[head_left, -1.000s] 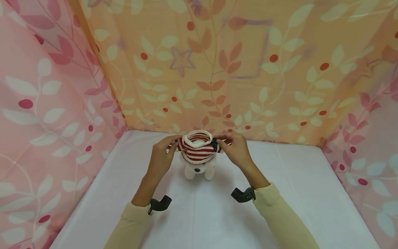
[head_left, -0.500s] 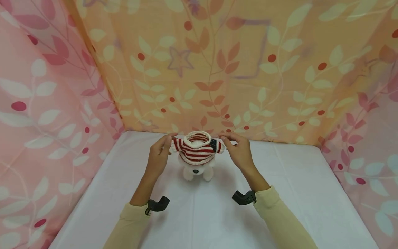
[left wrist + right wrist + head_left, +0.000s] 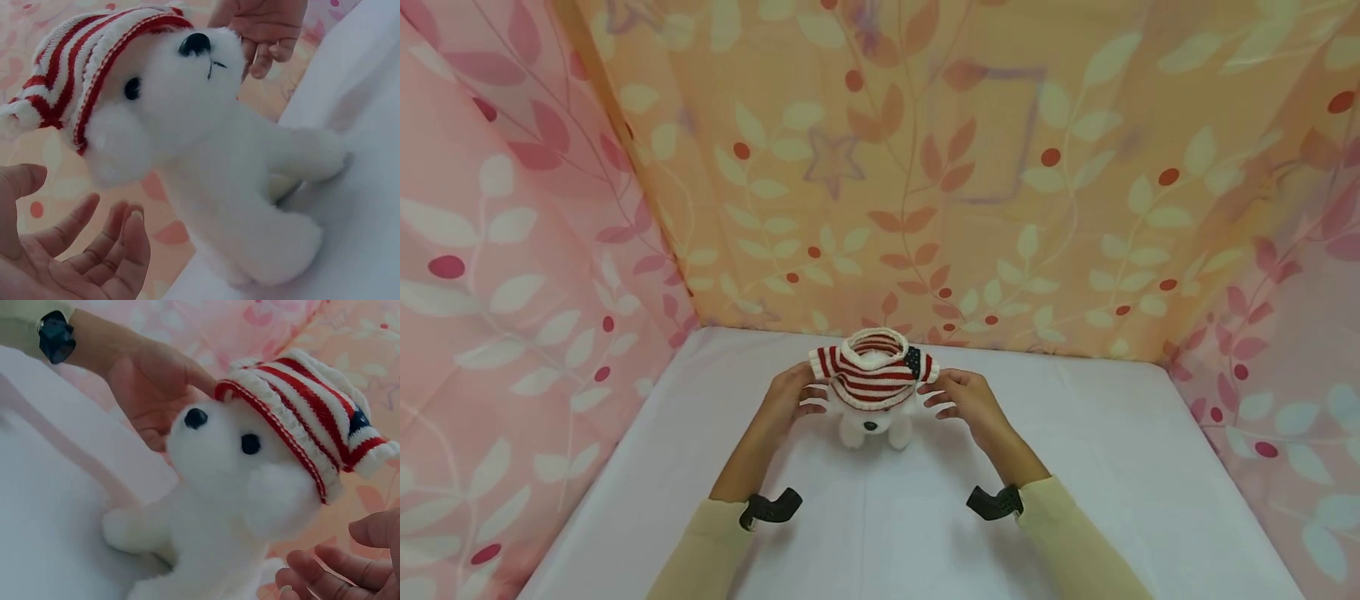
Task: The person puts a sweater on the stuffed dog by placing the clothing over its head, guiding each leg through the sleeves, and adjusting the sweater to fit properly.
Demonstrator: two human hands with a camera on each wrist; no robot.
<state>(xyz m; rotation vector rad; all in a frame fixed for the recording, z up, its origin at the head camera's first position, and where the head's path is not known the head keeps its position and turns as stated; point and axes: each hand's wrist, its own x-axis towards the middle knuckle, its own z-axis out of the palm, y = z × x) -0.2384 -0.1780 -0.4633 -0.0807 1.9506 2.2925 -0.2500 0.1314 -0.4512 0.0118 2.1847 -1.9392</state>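
A white plush dog (image 3: 215, 169) with a black nose and dark eyes is upright on the table. Over the top of its head sits a small knitted sweater (image 3: 876, 379), striped red and white with a dark blue patch; its neck hole faces up and its short sleeves stick out sideways. My left hand (image 3: 784, 402) is spread beside the dog's head, under one sleeve, with fingers relaxed. On the other side, my right hand (image 3: 970, 402) is below the patched sleeve, fingers parted and loosely bent. Both palms face the dog, and neither hand grips anything.
The table (image 3: 1075, 467) has a white cover. Behind it hangs an orange leaf-print cloth (image 3: 1000, 167), with pink leaf-print cloth (image 3: 467, 333) at the sides. A dark camera mount (image 3: 771, 506) is strapped to each wrist.
My fingers have let go of the sweater's sleeves. Both hands have moved outward, then down to below the sleeves at the dog's sides. The sweater stays on the head.
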